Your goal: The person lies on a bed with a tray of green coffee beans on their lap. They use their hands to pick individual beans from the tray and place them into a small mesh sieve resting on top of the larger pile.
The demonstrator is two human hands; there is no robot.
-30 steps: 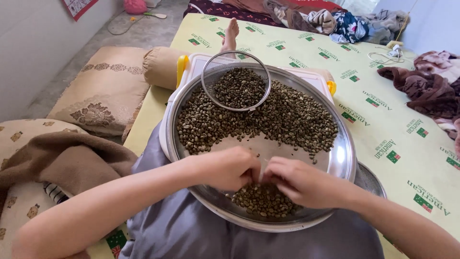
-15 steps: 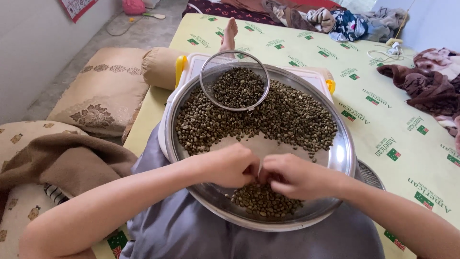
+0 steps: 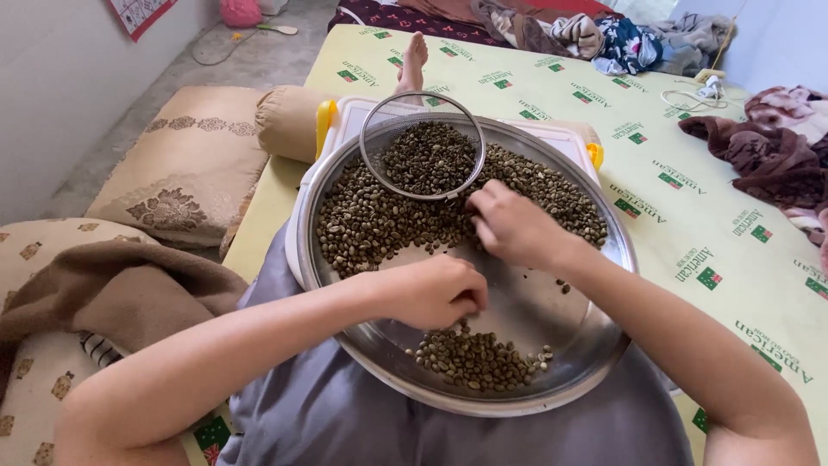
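A wide steel tray (image 3: 604,345) rests on my lap and holds greenish-brown beans. The big heap (image 3: 379,220) fills its far half, and a small separate pile (image 3: 474,358) lies at the near rim. A round wire sieve (image 3: 423,147) with beans in it sits on the far side of the heap. My left hand (image 3: 435,292) hovers curled over the bare middle of the tray, just above the small pile; whether it holds beans is hidden. My right hand (image 3: 509,226) reaches to the edge of the big heap by the sieve, fingertips on the beans.
Under the tray lies a white plastic lid with yellow clips (image 3: 326,116). A yellowish printed mat (image 3: 690,216) covers the floor. Beige cushions (image 3: 190,168) and a brown blanket (image 3: 121,285) lie at left, clothes (image 3: 776,142) at right, and a bare foot (image 3: 412,62) beyond the tray.
My right hand has left the spot next to my left hand and moved away to the edge of the big heap near the sieve. My left hand stayed near the small pile.
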